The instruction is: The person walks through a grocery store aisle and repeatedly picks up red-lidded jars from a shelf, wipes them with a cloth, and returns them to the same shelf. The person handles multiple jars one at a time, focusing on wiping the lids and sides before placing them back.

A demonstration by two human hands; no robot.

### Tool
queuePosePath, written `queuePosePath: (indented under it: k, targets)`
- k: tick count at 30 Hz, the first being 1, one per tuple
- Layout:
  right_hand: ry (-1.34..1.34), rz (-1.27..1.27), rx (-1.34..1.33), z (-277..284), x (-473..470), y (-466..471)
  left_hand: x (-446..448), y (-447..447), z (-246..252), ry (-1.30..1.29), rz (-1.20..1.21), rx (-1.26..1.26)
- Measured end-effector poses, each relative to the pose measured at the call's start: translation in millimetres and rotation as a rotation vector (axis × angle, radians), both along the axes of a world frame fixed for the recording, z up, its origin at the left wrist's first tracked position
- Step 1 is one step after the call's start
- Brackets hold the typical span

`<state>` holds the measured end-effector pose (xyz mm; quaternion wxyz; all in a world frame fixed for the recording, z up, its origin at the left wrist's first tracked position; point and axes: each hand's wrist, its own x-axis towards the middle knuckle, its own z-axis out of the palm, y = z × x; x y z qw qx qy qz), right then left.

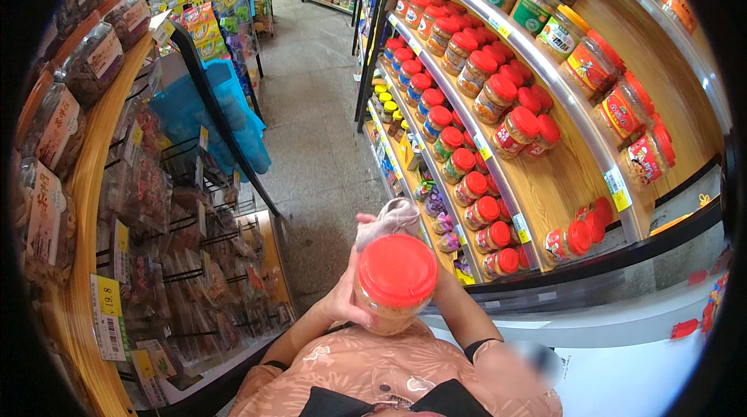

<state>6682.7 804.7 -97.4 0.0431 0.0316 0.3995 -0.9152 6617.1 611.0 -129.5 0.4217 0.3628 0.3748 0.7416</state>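
A clear jar with a red screw lid is held upright close to my chest. My left hand grips its near left side, thumb low on the jar wall. From the right, my right hand reaches around behind the jar, and its fingers are mostly hidden. A pale pinkish-grey cloth is bunched at the jar's far side, in my right hand. One fingertip shows at the cloth's left edge; whose hand it belongs to is unclear. The jar's contents look light brown.
On the right, curved-looking wooden shelves hold rows of red-lidded jars. At left stand a wooden shelf edge with plastic tubs and hooks of bagged goods. Blue plastic bags hang beside the tiled aisle floor.
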Motion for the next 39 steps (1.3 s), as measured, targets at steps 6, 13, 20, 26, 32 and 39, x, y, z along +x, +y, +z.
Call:
queuePosePath:
  k: [6,13,20,26,32,39]
  targets:
    - [-0.137,-0.082,-0.156,-54,-1,5,-3,-8,-38,-0.037,-0.055,-0.031]
    - [0.061,-0.223,0.015,-1,19,-13,-3,-6,-21,-0.054,-0.014,0.032]
    - [0.066,-0.433,0.079,-2,32,7,-5,-4,-27,-0.144,0.012,0.079]
    - [0.073,-0.518,0.053,-15,37,18,-8,2,-23,-0.236,0.073,0.16]
    - [0.035,-0.57,-0.048,-11,36,18,-7,2,-9,-0.258,0.074,0.154]
    - [0.152,-0.584,-0.045,-21,37,24,-6,5,-5,-0.255,0.11,0.155]
